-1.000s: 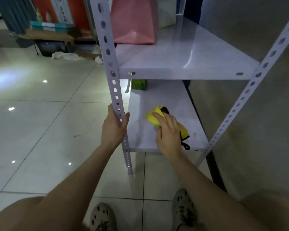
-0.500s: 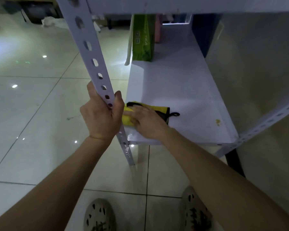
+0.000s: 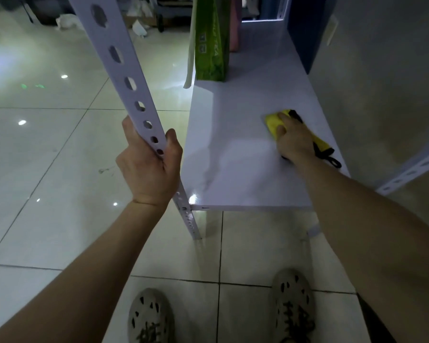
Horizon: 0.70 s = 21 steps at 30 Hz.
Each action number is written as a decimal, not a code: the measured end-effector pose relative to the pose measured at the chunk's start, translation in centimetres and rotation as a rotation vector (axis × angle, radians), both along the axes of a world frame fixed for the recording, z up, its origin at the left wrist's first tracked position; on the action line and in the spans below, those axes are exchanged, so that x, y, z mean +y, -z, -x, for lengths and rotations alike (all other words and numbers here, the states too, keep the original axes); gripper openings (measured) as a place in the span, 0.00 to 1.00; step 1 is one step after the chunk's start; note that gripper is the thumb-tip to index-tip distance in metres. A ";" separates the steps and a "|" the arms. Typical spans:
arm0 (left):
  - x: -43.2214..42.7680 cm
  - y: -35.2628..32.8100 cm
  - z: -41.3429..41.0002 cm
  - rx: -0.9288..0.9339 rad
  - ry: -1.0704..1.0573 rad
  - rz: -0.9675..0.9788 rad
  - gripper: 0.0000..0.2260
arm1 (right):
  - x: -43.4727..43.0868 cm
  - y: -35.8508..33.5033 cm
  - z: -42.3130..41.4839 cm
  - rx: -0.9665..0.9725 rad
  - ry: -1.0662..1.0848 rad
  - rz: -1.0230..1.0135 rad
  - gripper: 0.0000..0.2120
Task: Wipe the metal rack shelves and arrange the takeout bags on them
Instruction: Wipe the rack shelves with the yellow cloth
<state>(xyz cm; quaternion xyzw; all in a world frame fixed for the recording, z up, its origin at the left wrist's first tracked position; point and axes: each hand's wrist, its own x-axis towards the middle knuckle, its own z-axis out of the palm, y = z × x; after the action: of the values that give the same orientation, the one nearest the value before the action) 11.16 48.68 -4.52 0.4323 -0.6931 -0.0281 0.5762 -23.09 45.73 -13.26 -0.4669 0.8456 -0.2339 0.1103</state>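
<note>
Yellow cloth (image 3: 273, 122) lies under my right hand (image 3: 294, 142), fingers flat and pressing it onto the shelf (image 3: 233, 149). My left hand (image 3: 146, 167) curls tight round the post (image 3: 128, 69). Beyond the fingers stands a green bag (image 3: 209, 48) on the same shelf.

Dim back-room or storage corner of what looks like a small takeaway food or drinks shop. A pale metal rack (image 3: 120, 69) of slotted angle posts stands against a plain wall (image 3: 382, 82) on a glossy tiled floor (image 3: 47, 157). Its low shelf (image 3: 245, 134) holds a green paper bag (image 3: 209, 45) printed with the letters TEA, with a pink bag (image 3: 234, 26) just behind it. Crumpled white paper (image 3: 66, 22) lies on the tiles at the far side of the room.
</note>
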 end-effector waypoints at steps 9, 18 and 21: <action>0.0 -0.2 0.0 0.006 -0.020 0.009 0.41 | -1.7 -1.2 -19.4 0.087 -0.639 0.110 0.18; -0.6 0.7 -0.4 -0.025 -0.049 -0.027 0.33 | -1.0 -1.0 -6.4 0.076 -0.188 0.011 0.26; -0.7 0.8 -0.4 0.001 -0.047 -0.032 0.33 | 2.1 -0.4 1.1 0.080 0.062 0.004 0.25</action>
<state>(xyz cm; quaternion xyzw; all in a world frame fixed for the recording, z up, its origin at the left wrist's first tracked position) 11.53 48.02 -5.34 0.4578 -0.6818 -0.0259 0.5699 -24.18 47.84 -12.88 -0.4498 0.8629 -0.2200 0.0684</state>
